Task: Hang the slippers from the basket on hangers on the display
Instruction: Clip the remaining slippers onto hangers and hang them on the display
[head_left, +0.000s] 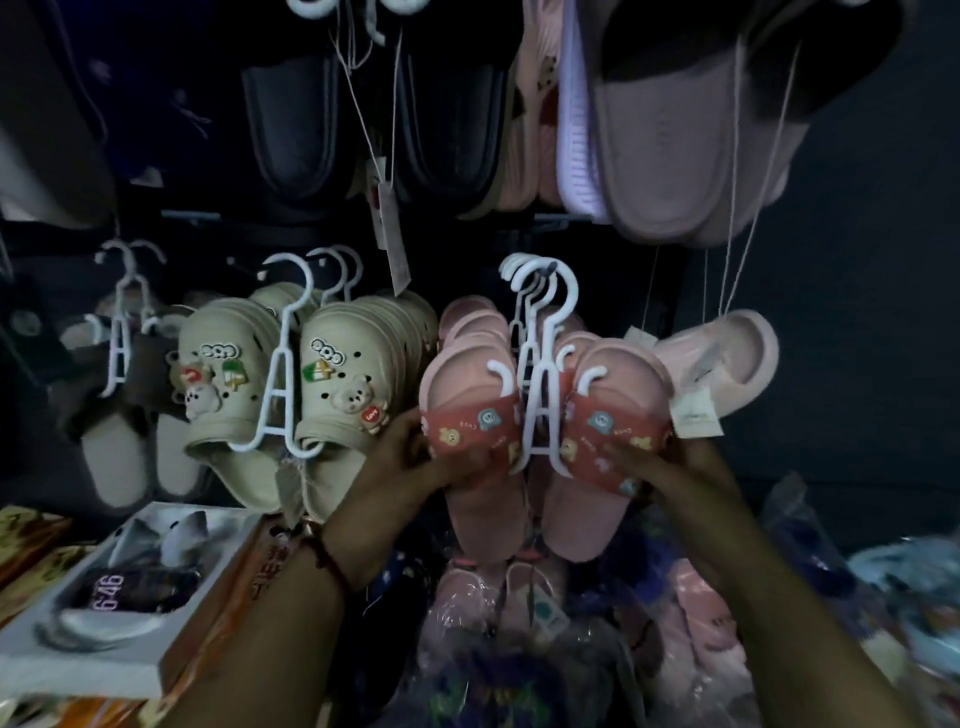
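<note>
Pink slippers (618, 384) are gripped at the straps (475, 428) by the left hand (415, 460) and right hand (670, 467), apparently so the white hanger (540, 400) is kept level on its peg (548, 269).

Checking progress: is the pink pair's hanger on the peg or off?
On, it seems: the hook of the white hanger curves over the dark peg.

Up on the display (779, 291), dark pegs (549, 268) carry white hangers (540, 415): brown slippers (117, 441) left, beige clogs (332, 410) next, pink slippers (467, 379) centre, black pairs (296, 130) above, while below a white box (78, 660) tops orange cartons (228, 597) beside bagged slippers (519, 618).
</note>
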